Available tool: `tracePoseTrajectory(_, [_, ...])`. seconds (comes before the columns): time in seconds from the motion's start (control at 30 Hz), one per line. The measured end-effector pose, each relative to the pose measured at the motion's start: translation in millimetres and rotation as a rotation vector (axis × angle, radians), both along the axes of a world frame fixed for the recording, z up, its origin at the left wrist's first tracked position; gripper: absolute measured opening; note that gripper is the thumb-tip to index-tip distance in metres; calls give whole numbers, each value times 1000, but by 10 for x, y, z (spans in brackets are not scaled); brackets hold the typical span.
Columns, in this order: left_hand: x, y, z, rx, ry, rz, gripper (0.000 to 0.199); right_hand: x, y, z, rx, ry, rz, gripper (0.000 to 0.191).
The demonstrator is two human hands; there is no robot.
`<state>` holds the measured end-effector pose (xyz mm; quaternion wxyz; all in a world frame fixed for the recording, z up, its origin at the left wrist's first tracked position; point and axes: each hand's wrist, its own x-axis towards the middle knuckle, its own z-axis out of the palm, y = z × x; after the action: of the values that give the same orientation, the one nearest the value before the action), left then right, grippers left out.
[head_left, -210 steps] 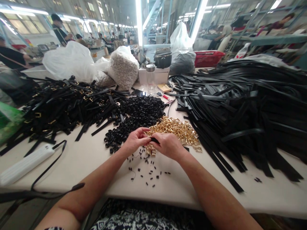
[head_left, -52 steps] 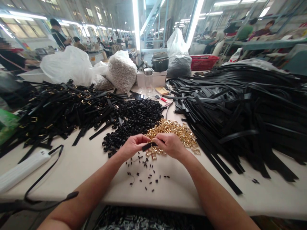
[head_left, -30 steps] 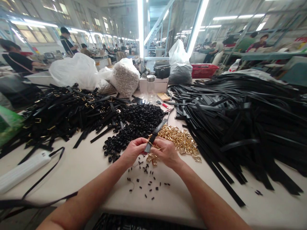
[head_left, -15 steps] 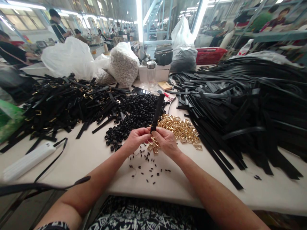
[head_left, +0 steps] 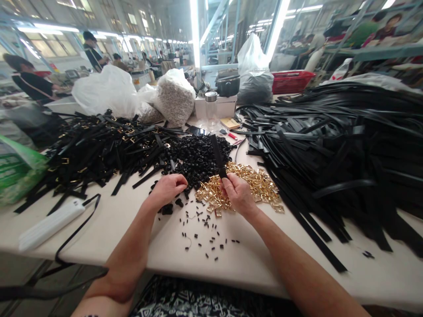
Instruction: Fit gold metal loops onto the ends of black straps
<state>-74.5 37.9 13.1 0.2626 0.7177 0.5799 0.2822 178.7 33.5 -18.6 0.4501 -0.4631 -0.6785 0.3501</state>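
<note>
My right hand (head_left: 238, 193) grips a short black strap (head_left: 217, 154) that points up and away, over the edge of a pile of gold buckles (head_left: 261, 182). At the near left edge of a heap of small black loops (head_left: 194, 160) is my left hand (head_left: 168, 190), its fingers bent together; whatever may be between the fingertips is too small to make out. The two hands are apart. Several tiny black pieces (head_left: 213, 240) lie scattered on the pale table in front of them.
Buckled black straps (head_left: 99, 149) are heaped on the left, long black strips (head_left: 330, 145) on the right. A white power strip (head_left: 51, 224) lies at the near left. Behind stand a glass jar (head_left: 211, 108), plastic bags (head_left: 176, 97) and a red basket (head_left: 292, 82). People sit farther back.
My left hand has let go of the strap and moved left to the black loops. My right hand keeps the strap, which now leans left. The view has shifted slightly.
</note>
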Motion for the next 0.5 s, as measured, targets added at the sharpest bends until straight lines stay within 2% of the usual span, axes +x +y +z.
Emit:
tracePoseTrajectory(0.13, [-39, -42, 24, -67, 154, -113, 11, -11, -21, 8, 0, -86, -17, 28])
tracePoseTrajectory(0.3, [37, -55, -58, -66, 280, -225, 15, -15, -26, -6, 13, -138, 3, 27])
tracePoseTrajectory(0.4, [78, -32, -105, -22, 285, -199, 9, -29, -30, -16, 22, -136, 18, 27])
tracePoseTrajectory(0.5, [149, -25, -134, 16, 152, -130, 9, -49, -40, -21, 39, -128, 39, 29])
